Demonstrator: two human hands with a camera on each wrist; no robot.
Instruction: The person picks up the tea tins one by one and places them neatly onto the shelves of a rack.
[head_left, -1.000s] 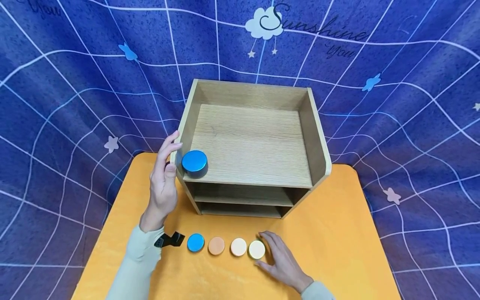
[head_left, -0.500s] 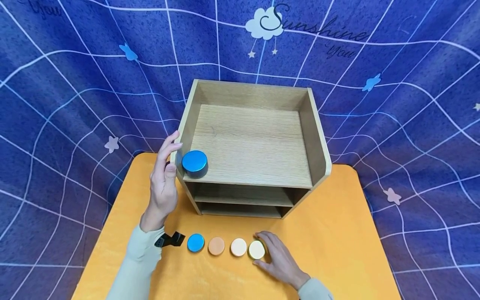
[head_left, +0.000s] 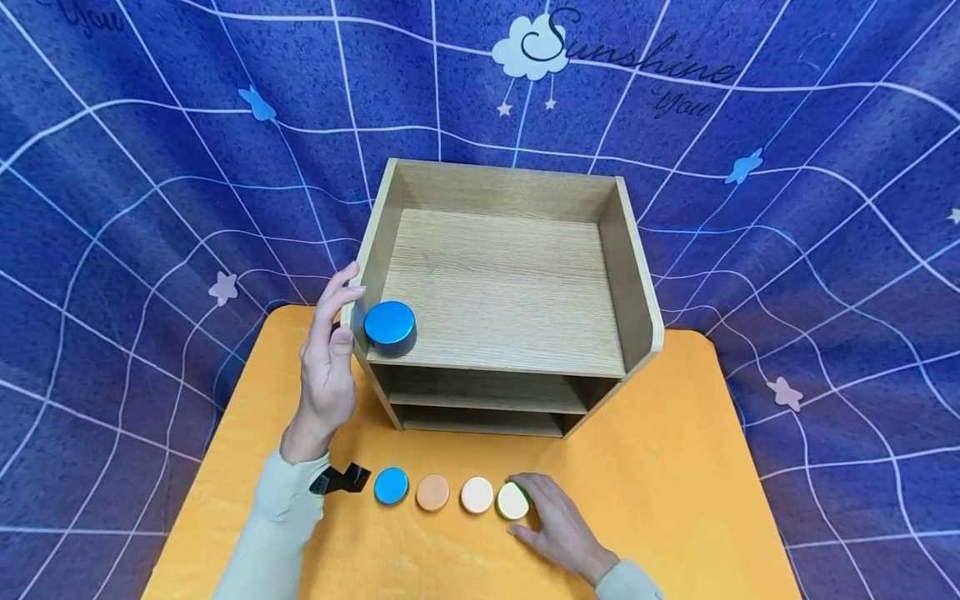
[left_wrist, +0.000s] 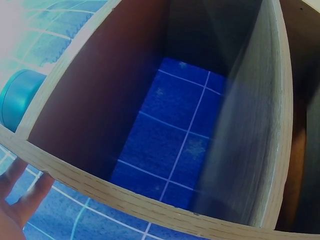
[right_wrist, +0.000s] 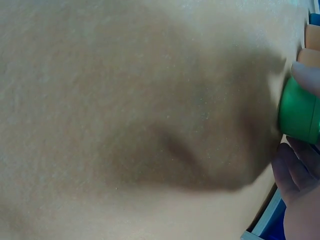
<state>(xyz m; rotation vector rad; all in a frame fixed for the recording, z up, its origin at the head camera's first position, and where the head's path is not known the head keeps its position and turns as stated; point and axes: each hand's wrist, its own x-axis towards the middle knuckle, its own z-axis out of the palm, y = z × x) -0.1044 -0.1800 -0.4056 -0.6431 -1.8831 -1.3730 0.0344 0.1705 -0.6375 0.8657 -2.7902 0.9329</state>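
In the head view my right hand (head_left: 558, 527) is around a small round tin (head_left: 513, 501) with a pale top, standing on the orange tabletop. The right wrist view shows the tin's green side (right_wrist: 298, 111), with the thumb and fingers at opposite sides of it. My left hand (head_left: 327, 375) rests against the left panel of a wooden shelf unit (head_left: 502, 275), fingers extended along its edge. Just inside that panel, a larger blue tin (head_left: 390, 327) sits at the front left corner of the top shelf; part of a blue tin (left_wrist: 21, 97) shows in the left wrist view.
Left of the green tin stand a cream tin (head_left: 477, 495), an orange tin (head_left: 432, 492) and a blue tin (head_left: 392, 486) in a row. Two lower compartments (head_left: 487, 389) face the front. A blue patterned curtain (head_left: 150, 217) surrounds the orange table (head_left: 675, 467).
My right hand has shifted slightly left and its fingers have drawn in closer round the green tin. The left hand, shelf unit and other tins have stayed put.
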